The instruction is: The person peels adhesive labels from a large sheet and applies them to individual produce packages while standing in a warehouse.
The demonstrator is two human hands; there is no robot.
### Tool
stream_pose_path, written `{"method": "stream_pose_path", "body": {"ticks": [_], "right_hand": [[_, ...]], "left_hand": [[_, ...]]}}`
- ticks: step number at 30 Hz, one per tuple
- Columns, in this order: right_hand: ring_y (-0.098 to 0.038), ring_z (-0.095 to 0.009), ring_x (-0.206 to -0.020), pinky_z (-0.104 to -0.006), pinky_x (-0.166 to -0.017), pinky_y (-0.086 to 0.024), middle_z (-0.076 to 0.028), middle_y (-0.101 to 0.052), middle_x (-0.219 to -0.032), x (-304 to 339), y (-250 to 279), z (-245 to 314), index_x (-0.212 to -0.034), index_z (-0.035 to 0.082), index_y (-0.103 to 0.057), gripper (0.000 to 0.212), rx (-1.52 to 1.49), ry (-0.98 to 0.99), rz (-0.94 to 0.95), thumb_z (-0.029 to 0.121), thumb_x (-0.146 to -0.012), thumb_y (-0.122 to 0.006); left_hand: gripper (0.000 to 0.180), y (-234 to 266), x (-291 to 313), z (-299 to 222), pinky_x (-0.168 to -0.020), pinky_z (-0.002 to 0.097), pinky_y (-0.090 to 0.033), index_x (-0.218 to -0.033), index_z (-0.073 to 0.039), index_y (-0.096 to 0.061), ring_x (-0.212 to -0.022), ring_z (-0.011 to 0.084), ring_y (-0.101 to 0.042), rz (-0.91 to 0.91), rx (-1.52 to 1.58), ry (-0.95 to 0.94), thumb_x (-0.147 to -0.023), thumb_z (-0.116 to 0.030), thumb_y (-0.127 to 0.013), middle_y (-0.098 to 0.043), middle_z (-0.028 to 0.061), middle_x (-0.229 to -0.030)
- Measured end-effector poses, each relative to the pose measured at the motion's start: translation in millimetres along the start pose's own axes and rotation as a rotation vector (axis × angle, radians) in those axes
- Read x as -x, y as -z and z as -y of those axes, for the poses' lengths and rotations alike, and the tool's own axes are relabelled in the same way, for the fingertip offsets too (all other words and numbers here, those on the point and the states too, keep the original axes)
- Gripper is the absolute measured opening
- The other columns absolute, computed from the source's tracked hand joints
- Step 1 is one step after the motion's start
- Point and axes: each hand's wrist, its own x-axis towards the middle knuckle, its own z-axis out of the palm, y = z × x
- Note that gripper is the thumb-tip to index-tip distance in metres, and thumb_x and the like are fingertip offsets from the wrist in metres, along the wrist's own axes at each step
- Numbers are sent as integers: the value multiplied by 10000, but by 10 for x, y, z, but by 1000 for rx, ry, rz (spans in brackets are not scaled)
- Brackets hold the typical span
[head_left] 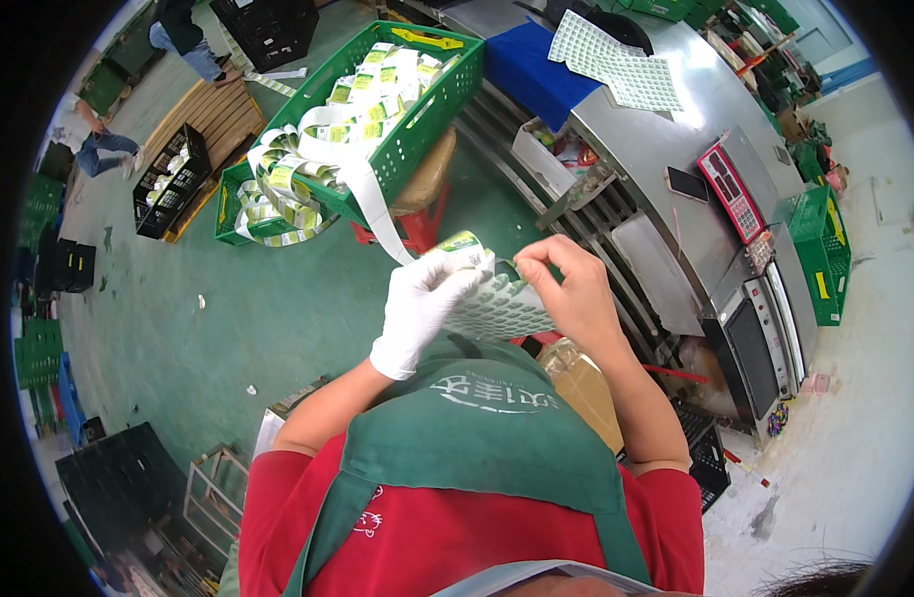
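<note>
Green plastic crate (pixel 435 121), heaped with label strips, seems raised on a stool (pixel 429 177), probably so that the white strip (pixel 370 202) can reach you without strain. Your gloved left hand (pixel 417 305) is closed on this strip, before your apron. Between your hands, slightly below, the sticker sheet (pixel 497 312) is kept close, maybe for short movements. Your bare right hand (pixel 578 296) has thumb and finger pinched together near its upper edge; what they grip, I cannot tell. Farther right, the steel tabletop (pixel 714 107) carries more sheets (pixel 631 72).
</note>
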Motion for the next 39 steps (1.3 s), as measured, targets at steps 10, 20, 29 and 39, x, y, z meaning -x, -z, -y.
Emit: {"method": "stream_pose_path", "body": {"ticks": [10,20,29,39], "right_hand": [[-599,-232,-752,-330,-701,-480,-59,-575,-831,78,-208,80,-915,88,-636,150,445,454,-132,78,-785,-710],[-578,-214,-701,-363,-752,-424,-40,-601,-801,11,-136,77,-888,80,-589,147,144,270,-135,98,-809,-711],[-533,-81,-670,-254,-716,-396,44,-570,-763,-24,-73,80,-892,73,-558,140,-249,24,30,142,-895,-681],[-370,-22,-600,-202,-558,-314,75,-453,-681,-619,-80,61,-893,62,-569,124,-1050,-274,-43,152,-958,-624]], "left_hand": [[172,13,-17,85,-656,214,-465,-984,3,-715,-712,31,-554,-28,-44,41,-901,-145,-686,-679,-17,-811],[201,61,-15,71,-686,219,-468,-1025,14,-702,-744,41,-562,-54,-59,-7,-926,-153,-653,-679,-7,-827],[181,62,20,51,-704,271,-503,-1021,-19,-712,-752,105,-635,5,-174,-146,-899,-146,-670,-714,39,-868],[152,-111,147,253,-667,376,-499,-849,-111,-686,-721,284,-640,447,-594,-410,-827,-257,-723,-652,79,-773]]}}
